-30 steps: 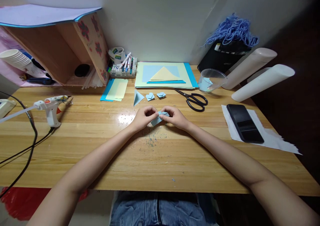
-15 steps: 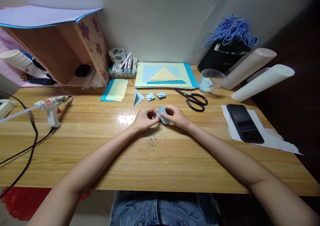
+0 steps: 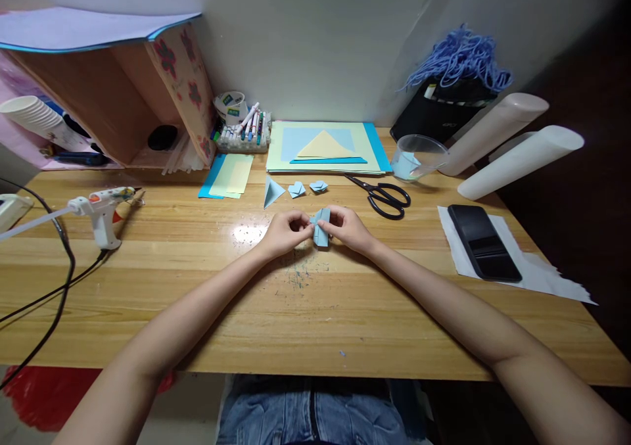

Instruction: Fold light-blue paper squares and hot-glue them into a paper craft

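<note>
Both my hands meet over the middle of the wooden table (image 3: 315, 313). My left hand (image 3: 284, 233) and my right hand (image 3: 349, 228) each pinch a small folded piece of light blue paper (image 3: 321, 229), which stands roughly upright between the fingertips. Just beyond my hands lie a blue paper triangle (image 3: 271, 191) and two small folded blue paper pieces (image 3: 296, 189) (image 3: 318, 186). Black scissors (image 3: 382, 198) lie to the right of them.
A stack of coloured paper sheets (image 3: 325, 148) lies at the back, beside a marker box (image 3: 244, 136). A glue gun (image 3: 101, 210) with cables stands at the left. A clear plastic cup (image 3: 417, 158), white rolls (image 3: 517, 162) and a black phone (image 3: 484, 242) on white paper lie at the right.
The blue paper piece has been turned from lying slanted between my fingers to standing roughly upright. My hands stay in the same spot.
</note>
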The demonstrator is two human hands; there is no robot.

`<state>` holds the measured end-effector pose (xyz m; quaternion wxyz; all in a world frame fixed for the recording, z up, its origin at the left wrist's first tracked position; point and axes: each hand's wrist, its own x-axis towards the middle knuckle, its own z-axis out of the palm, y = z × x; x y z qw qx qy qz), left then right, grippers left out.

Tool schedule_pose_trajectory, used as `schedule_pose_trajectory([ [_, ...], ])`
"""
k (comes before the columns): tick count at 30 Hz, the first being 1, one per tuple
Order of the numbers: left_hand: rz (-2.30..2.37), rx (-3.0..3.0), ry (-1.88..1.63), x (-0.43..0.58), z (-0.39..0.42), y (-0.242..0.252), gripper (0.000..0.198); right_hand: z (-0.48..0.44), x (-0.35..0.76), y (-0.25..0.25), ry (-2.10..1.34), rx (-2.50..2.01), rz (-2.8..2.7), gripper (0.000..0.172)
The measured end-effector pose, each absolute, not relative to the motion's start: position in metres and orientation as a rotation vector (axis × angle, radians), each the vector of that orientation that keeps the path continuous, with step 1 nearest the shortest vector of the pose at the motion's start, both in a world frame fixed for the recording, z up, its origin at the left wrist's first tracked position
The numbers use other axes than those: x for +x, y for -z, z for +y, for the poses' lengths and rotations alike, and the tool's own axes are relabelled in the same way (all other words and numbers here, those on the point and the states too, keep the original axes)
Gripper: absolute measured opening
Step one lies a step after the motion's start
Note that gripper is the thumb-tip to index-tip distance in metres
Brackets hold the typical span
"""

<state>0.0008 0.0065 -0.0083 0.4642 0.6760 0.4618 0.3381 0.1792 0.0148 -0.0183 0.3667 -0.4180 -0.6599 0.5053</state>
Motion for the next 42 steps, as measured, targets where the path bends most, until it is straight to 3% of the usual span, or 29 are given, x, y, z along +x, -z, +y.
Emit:
schedule_pose_trajectory([
  [31,1.113,1.673,-0.827,-0.0004,0.0055,0.0077,0.027,0.0126,0.1781,0.0165,-1.344,-1.078,-1.711,0.024],
  [42,1.143,1.778,-0.823,-0.0009,0.0061,0.0116,0.022,0.0138,0.1806,0.0201,-1.159,-1.143,-1.849,0.019],
])
